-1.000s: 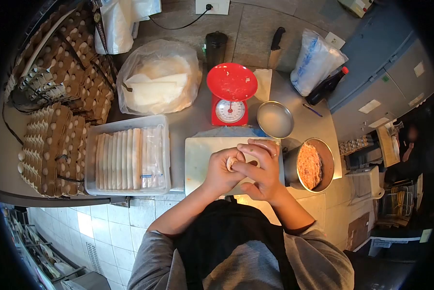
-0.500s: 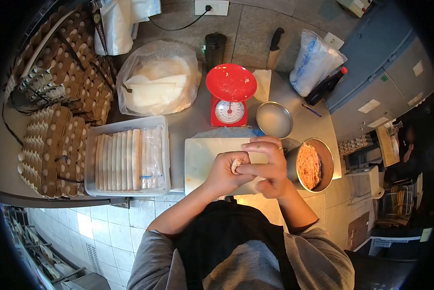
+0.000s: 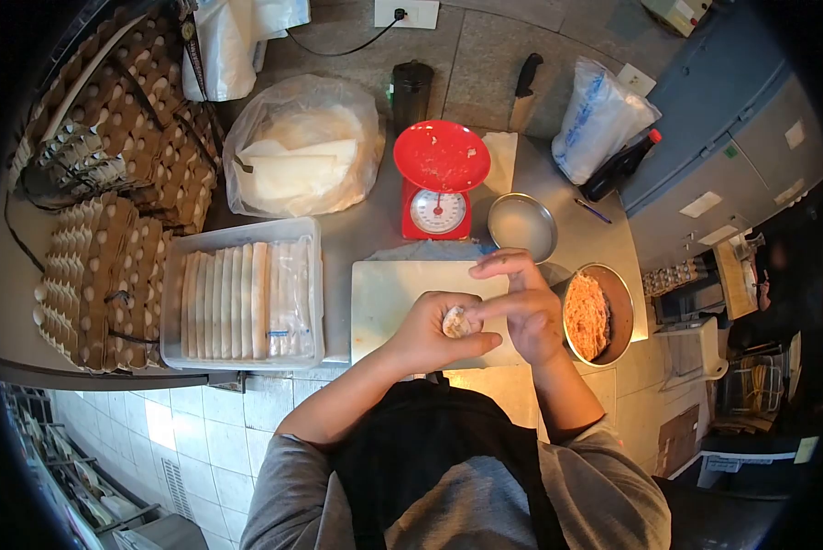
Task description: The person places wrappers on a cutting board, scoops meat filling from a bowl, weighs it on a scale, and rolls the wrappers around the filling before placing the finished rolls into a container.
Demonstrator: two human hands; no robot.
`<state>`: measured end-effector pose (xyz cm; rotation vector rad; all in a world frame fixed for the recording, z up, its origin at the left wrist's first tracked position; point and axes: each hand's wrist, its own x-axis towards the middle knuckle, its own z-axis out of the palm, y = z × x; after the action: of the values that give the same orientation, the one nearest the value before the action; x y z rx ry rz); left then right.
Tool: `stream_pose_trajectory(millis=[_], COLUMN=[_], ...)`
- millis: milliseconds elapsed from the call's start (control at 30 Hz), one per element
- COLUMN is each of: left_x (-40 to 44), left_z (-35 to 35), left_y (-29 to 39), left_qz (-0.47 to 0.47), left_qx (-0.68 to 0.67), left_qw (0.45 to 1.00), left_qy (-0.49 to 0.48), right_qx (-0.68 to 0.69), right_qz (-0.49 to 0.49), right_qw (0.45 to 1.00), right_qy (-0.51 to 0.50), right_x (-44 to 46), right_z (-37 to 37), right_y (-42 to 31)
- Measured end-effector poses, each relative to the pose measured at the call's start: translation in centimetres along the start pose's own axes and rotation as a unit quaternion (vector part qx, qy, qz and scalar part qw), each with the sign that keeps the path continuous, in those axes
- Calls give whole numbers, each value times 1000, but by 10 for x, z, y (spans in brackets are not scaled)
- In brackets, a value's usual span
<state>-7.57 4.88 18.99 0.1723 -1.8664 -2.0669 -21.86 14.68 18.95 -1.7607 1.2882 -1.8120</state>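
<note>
Above the white cutting board (image 3: 375,302), my left hand (image 3: 430,332) is wrapped round a small pale roll (image 3: 455,321), whose end shows between thumb and fingers. My right hand (image 3: 524,312) is beside it with its fingers apart, one fingertip at or very near the end of the roll. Just right of my right hand is a metal pot (image 3: 621,316) with orange shredded filling (image 3: 587,317). Behind the board are a red scale (image 3: 442,174) and a metal bowl of cloudy liquid (image 3: 521,228).
At left, a plastic tub (image 3: 315,302) holds rows of pale rolls, beside stacked egg trays (image 3: 91,284). Behind are a bag of pale sheets (image 3: 301,151), a dark container (image 3: 411,92), a knife (image 3: 527,78), a filled plastic bag (image 3: 599,119), a dark bottle (image 3: 622,165) and a pen (image 3: 593,210).
My right hand has drawn back to the right from my left hand, and its fingers have spread. More of the roll's end shows in my left hand, which has shifted slightly right.
</note>
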Motion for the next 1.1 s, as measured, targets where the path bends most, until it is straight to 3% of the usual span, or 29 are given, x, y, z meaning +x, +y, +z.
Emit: stream_pose_trajectory(millis=[133,333,433,533,633,767,1000,1100], left_x=[2,1,4,4,1,2,1,2], left_z=[-5,-2,-9,-6,-2,-12,-11,-10], left_y=[-9,0,-9,-7,9,3,-12,-13], left_qz=[1,-26,5,-3,-60,-43,-34,-61], left_qx=[-43,-46,-49,-53,-65,-55,-77,-40], left_qw=[998,998,997,997,994,989,983,989], left_qy=[-34,-37,-55,-49,-64,-132,-162,-128], right_qx=[-250,-75,-223,-228,7,24,-91,-148], right_qz=[-109,-56,-124,-123,-7,3,-86,-98], right_qw=[957,996,964,961,1000,997,982,973], right_qy=[-96,-10,-80,-98,27,-70,-139,-151], right_x=[4,5,5,8,4,7,14,16], right_z=[1,1,1,-2,4,0,-4,-8], right_y=[-13,-7,-7,-11,-3,0,-9,-8])
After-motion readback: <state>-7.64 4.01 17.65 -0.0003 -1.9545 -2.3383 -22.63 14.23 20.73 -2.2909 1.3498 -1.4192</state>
